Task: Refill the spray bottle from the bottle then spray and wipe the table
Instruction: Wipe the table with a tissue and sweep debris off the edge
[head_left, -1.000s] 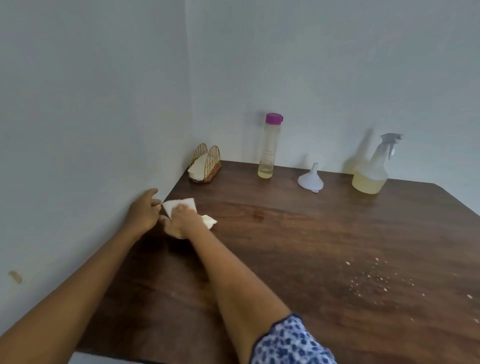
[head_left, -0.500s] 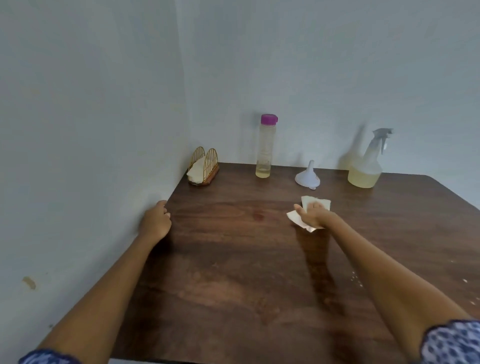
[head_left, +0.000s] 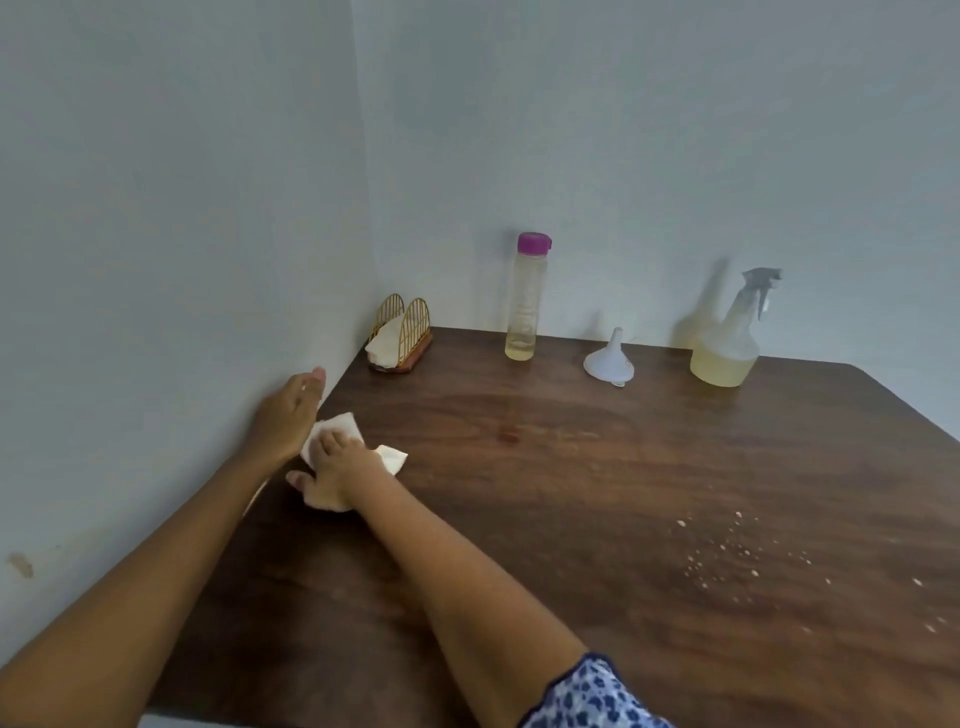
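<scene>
Pressing flat with fingers spread, our right hand (head_left: 335, 475) pins a crumpled white tissue (head_left: 340, 434) against the wooden table (head_left: 571, 493), close to the table's left edge where it meets the wall. Our left hand (head_left: 288, 415) sits just beside it against that wall, fingers loosely extended and holding nothing, apparently bracing. From the head view, everything else lines the table's far edge: a wire napkin holder (head_left: 402, 335) in the far-left corner, then to its right the tall purple-capped bottle (head_left: 525, 296), a white funnel (head_left: 609, 361) resting wide end down, and furthest right the spray bottle (head_left: 727, 338). We judge the refill finished, since the spray bottle holds yellowish liquid in its lower part, the tall bottle keeps only a little at its base, and both are capped and set aside. Spraying also looks done, and wiping is under way. What seems left is the right half of the table, where pale specks or droplets (head_left: 727, 556) lie scattered; we cannot tell which they are. Both bottles stand upright, long axes vertical, and the sprayer's nozzle points right, away from the tall bottle.
</scene>
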